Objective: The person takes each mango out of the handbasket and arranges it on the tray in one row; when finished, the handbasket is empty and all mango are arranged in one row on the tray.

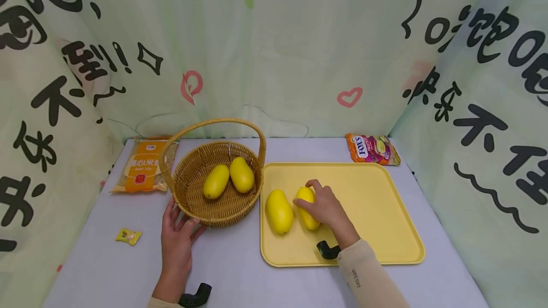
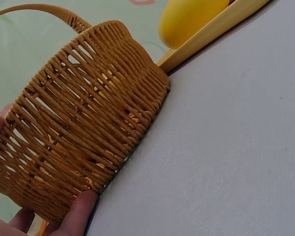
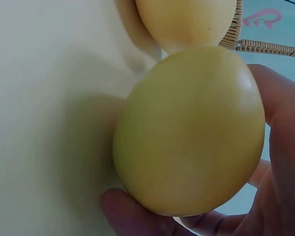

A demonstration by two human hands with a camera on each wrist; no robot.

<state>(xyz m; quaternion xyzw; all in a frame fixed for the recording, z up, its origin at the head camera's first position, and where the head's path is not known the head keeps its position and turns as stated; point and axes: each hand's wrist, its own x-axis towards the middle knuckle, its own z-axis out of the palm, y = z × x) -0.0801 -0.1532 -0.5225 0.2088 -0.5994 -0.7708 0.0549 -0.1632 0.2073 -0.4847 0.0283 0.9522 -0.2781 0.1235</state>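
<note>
My right hand (image 1: 327, 206) grips a yellow mango (image 1: 307, 208) over the tray, thumb on one side and fingers on the other. Up close in the right wrist view, the held mango (image 3: 189, 132) is smooth, with a shadow beside it on the tray. Just left of it lies another mango (image 1: 279, 212) on the yellow tray (image 1: 364, 213). My left hand (image 1: 177, 236) holds the near left side of a wicker basket (image 1: 214, 215), fingers spread along its wall and low edge. Inside the basket rest two more mangoes, one left (image 1: 216, 181) and one right (image 1: 241, 175).
An orange packet (image 1: 143, 165) sits behind the basket's left side. A small yellow wrapped sweet (image 1: 128, 236) lies at the left of the white table. Behind the tray is a colourful snack bag (image 1: 372, 149). Printed curtains (image 1: 274, 61) enclose the table's back and sides.
</note>
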